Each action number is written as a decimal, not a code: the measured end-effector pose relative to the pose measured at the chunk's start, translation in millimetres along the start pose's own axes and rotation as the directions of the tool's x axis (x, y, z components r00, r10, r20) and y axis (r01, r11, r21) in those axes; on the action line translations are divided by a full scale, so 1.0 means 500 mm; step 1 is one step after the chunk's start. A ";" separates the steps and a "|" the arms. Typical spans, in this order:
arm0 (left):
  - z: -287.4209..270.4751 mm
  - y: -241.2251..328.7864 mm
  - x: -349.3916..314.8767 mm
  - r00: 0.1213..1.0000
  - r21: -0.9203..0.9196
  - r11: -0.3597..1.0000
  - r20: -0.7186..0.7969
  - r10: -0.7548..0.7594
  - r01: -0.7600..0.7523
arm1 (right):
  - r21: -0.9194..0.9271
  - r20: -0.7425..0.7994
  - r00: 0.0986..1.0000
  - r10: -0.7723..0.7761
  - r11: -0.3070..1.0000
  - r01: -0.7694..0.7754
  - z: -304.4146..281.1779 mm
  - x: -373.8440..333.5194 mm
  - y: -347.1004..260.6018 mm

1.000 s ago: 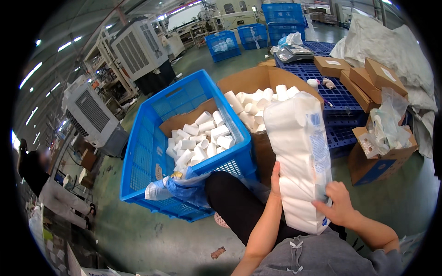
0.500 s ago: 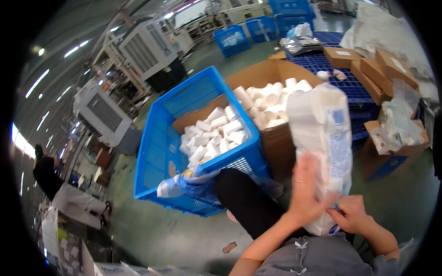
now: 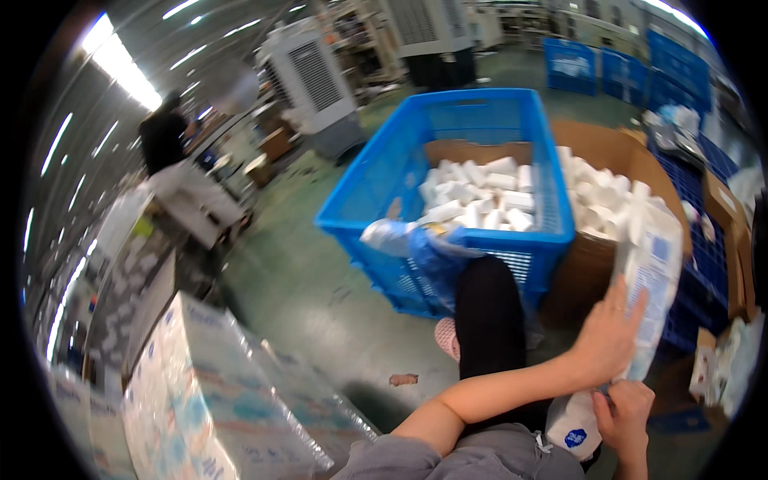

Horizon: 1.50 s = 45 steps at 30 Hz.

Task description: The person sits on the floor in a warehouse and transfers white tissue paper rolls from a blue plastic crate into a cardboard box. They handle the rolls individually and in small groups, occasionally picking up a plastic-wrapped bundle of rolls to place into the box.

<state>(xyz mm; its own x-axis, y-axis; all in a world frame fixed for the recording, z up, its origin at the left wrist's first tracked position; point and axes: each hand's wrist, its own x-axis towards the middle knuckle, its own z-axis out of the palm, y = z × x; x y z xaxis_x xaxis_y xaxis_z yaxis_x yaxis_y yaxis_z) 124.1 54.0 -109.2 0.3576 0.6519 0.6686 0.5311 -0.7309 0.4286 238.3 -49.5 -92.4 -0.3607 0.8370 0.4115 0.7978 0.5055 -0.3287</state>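
Note:
A tall clear plastic pack of white rolls [image 3: 652,280] stands upright on my lap at the right. My left hand [image 3: 606,336] lies flat against its side, fingers spread. My right hand [image 3: 624,412] pinches the pack's bottom end, near a blue round label. Ahead, a blue plastic crate [image 3: 448,172] holds several loose white rolls on cardboard. A brown cardboard box [image 3: 632,160] to its right is also filled with white rolls. My leg in black trousers [image 3: 490,324] reaches toward the crate.
Wrapped stacks of packs [image 3: 200,392] stand at lower left. A person in black [image 3: 164,136] works at a table at the far left. Big grey fan units [image 3: 308,68] stand behind the crate. More blue crates [image 3: 600,64] and a blue pallet [image 3: 708,248] are at the right.
The view has swung left, so the crate and box now sit right of centre. The pack has sunk lower on my lap, with my left hand flat on its side.

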 end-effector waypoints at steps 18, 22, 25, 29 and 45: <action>-0.079 -0.064 0.036 0.926 -0.104 0.989 0.374 -0.059 0.105 | -0.085 0.167 0.982 0.092 0.993 -0.079 -0.076 -0.035 0.068; -0.032 -0.045 0.059 0.993 0.094 0.995 0.111 0.028 -0.038 | -0.095 -0.063 0.981 0.183 0.978 -0.188 -0.045 0.010 0.084; -0.009 -0.035 0.079 0.996 0.249 0.965 0.046 0.078 -0.087 | -0.257 -0.282 0.958 0.051 0.958 -0.127 -0.045 0.065 0.071; -0.014 -0.027 0.101 0.989 0.304 0.951 -0.114 0.095 -0.056 | -0.368 -0.336 0.941 -0.030 0.924 -0.102 -0.066 0.119 0.106; -0.028 -0.037 0.105 0.981 0.006 0.981 0.018 0.194 -0.194 | -0.635 -0.197 0.978 -0.067 0.769 -0.075 -0.102 0.163 0.176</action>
<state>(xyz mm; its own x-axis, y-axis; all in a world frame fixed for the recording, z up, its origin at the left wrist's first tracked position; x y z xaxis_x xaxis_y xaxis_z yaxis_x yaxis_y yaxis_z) 122.5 99.1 -73.6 0.4676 0.5016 0.7278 0.4565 -0.8421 0.2871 303.6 52.6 -44.5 -0.3113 0.7433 0.5921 0.9473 0.1928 0.2559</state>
